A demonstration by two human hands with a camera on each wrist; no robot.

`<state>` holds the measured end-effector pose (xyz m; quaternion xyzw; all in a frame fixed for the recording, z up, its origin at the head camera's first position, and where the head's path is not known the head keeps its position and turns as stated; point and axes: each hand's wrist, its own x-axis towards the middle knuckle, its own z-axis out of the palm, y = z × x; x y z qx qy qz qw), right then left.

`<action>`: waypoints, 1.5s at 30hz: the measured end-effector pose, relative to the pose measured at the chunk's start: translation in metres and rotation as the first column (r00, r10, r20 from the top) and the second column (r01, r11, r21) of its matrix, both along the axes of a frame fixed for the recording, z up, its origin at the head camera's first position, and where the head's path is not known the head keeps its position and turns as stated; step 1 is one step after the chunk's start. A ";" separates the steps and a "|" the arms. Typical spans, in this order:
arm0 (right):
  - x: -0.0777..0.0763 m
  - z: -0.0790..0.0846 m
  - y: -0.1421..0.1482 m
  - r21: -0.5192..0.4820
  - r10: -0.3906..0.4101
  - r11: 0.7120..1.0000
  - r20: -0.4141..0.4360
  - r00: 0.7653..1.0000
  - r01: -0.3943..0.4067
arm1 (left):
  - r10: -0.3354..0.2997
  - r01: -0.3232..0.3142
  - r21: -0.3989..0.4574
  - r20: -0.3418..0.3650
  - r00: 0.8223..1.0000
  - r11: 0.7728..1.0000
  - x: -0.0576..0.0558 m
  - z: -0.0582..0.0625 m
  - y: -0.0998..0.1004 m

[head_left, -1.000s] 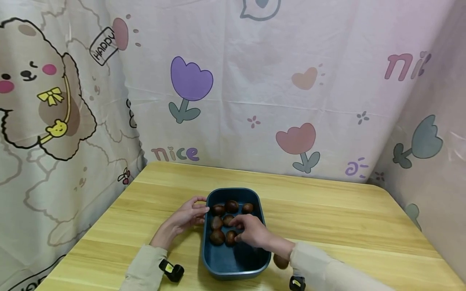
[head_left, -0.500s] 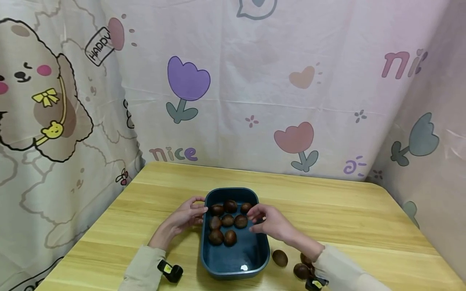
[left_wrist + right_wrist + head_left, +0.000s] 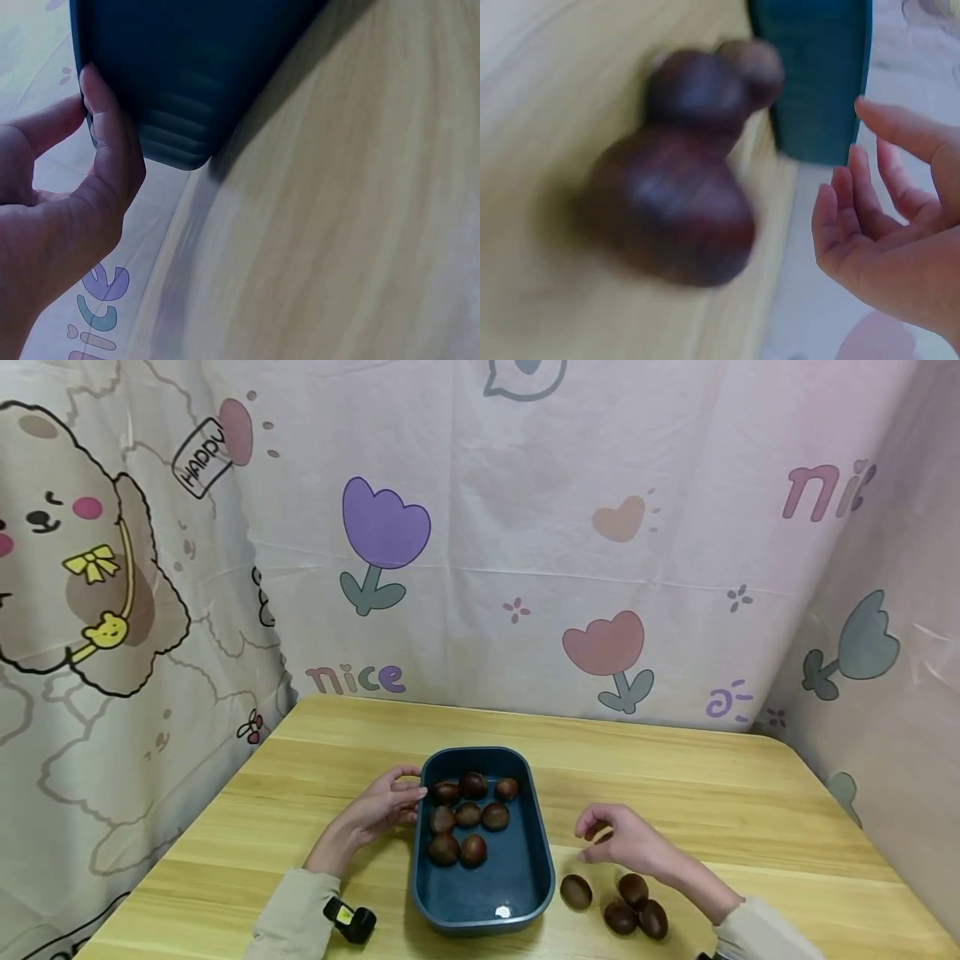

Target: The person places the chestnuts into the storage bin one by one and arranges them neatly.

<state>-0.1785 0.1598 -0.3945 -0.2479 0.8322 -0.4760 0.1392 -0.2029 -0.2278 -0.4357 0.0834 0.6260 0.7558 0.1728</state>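
A dark blue rectangular box (image 3: 487, 893) stands on the table with several brown chestnuts (image 3: 496, 816) in its far and left part. My left hand (image 3: 382, 806) holds the box by its left rim; in the left wrist view, fingers (image 3: 112, 150) lie against the outer wall (image 3: 180, 112). Right of the box, my right hand (image 3: 630, 843) hovers over the table, fingers loosely bent and holding nothing. Just in front of it lie a single chestnut (image 3: 576, 892) and a cluster of 3 chestnuts (image 3: 621, 917). Large and blurred, chestnuts (image 3: 675, 210) fill the right wrist view's middle.
The light wooden table (image 3: 360, 735) ends at the back against a printed curtain (image 3: 510, 652). Another curtain (image 3: 90, 760) hangs along the left side. A black wrist camera (image 3: 351, 920) sits at the left sleeve.
My right hand has left the box and moved right over the table, uncovering a chestnut in the box and the cluster on the table. My left hand stays on the rim.
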 end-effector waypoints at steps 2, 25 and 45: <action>0.000 -0.005 0.015 0.009 0.003 1.000 0.017 1.000 -0.003 | 0.000 0.000 -0.004 0.000 1.000 1.000 0.000 0.001 0.000; 0.004 -0.042 0.085 -0.067 0.258 0.966 0.118 0.959 -0.251 | 0.008 -0.008 -0.015 -0.007 1.000 1.000 0.000 -0.001 0.001; 0.002 -0.039 0.070 0.062 0.124 0.990 0.048 0.991 -0.126 | 0.008 -0.008 -0.013 -0.010 1.000 1.000 -0.001 -0.001 0.001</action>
